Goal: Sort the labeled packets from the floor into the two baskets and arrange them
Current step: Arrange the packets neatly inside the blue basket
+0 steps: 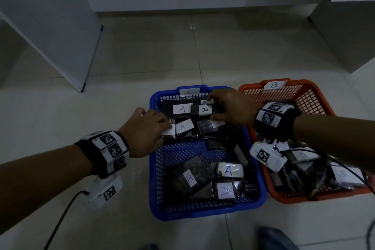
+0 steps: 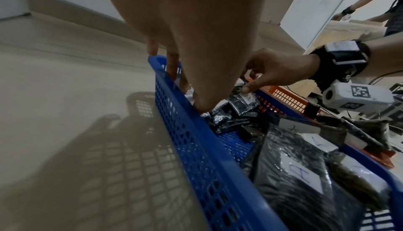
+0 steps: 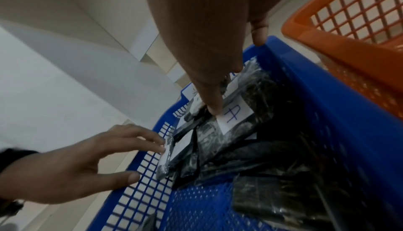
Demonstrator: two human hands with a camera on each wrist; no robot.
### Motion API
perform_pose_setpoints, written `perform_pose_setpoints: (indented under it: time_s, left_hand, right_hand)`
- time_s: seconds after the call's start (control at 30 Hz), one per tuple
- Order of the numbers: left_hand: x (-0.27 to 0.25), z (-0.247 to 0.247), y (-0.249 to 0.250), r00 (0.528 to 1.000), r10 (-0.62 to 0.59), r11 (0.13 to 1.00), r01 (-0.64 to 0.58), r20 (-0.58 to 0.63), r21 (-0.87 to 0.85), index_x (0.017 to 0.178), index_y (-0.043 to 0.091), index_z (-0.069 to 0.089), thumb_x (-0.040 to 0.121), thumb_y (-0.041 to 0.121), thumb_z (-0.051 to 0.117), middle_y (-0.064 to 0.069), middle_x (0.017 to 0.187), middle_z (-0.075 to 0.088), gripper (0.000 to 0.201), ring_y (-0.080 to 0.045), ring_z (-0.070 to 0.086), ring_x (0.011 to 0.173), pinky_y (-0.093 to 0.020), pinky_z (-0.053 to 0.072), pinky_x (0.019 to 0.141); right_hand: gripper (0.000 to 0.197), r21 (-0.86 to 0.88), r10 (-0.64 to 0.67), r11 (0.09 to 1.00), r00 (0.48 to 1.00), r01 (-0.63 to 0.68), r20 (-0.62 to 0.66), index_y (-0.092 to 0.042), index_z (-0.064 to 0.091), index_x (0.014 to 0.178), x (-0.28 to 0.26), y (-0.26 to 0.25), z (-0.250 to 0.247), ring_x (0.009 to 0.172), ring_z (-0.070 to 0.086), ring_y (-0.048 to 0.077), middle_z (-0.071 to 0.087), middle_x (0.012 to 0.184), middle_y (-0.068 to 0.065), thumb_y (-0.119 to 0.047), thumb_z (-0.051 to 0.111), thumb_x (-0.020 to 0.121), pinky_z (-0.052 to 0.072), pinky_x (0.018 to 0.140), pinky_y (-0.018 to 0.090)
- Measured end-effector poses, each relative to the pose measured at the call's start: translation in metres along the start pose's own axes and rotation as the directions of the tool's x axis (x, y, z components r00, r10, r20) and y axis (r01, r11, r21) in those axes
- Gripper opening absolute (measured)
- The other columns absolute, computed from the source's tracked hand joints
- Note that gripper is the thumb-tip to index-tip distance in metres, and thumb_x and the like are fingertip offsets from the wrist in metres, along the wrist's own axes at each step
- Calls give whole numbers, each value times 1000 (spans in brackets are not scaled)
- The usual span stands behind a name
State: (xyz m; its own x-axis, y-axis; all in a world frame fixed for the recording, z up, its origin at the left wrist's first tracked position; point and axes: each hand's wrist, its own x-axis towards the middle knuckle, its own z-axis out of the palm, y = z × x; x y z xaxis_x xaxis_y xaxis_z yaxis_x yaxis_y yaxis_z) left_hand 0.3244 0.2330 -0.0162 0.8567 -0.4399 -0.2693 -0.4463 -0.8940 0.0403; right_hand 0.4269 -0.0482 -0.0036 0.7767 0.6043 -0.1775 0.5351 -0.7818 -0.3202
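A blue basket (image 1: 203, 214) tagged A holds several dark packets with white A labels. To its right stands an orange basket (image 1: 316, 89) tagged B, with dark packets (image 1: 304, 160) in its near part. My right hand (image 1: 212, 107) reaches over the blue basket's far end and pinches an A packet (image 1: 205, 109) between thumb and fingers; in the right wrist view the thumb presses beside its label (image 3: 233, 115). My left hand (image 1: 162, 126) is at the left rim. Its straight fingers touch a packet (image 3: 167, 158) leaning on the wall, and the thumb is outside the mesh.
More A packets (image 1: 190, 178) lie loose in the blue basket's near half. White cabinet panels stand at left (image 1: 50, 26) and right (image 1: 349, 36) on the tiled floor. A black cable (image 1: 60, 219) trails from my left wrist. Another person (image 2: 388, 10) is far right.
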Motion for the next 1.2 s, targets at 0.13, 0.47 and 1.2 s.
perform_pose_setpoints:
  time_s: [0.13, 0.47, 1.2]
  left_hand:
    - [1, 1, 3, 1000, -2, 1000, 2, 12, 1, 145, 28, 45, 97, 44, 51, 6, 141, 44, 51, -19, 43, 125, -38, 21, 101]
    - [1, 3, 4, 1000, -3, 1000, 4, 19, -28, 143, 24, 45, 92, 44, 58, 3, 137, 46, 56, -20, 46, 121, -41, 22, 102]
    - [-23, 10, 37, 936, 239, 948, -167, 258, -272, 126, 36, 55, 100, 32, 47, 15, 116, 65, 28, -10, 57, 99, -36, 26, 109]
  right_hand:
    - [48, -76, 4, 997, 1000, -3, 3, -21, 62, 122, 1, 4, -1, 110, 58, 25, 64, 123, 4, -38, 80, 81, 52, 88, 43]
    - [44, -164, 49, 986, 998, -42, 37, -24, 63, 117, -6, 16, -15, 107, 54, 22, 60, 119, 1, -41, 78, 79, 44, 93, 44]
    - [32, 429, -257, 901, 877, 65, 406, -17, 66, 123, -61, -52, 31, 93, 67, 9, 71, 109, -4, -20, 71, 92, 56, 84, 26]
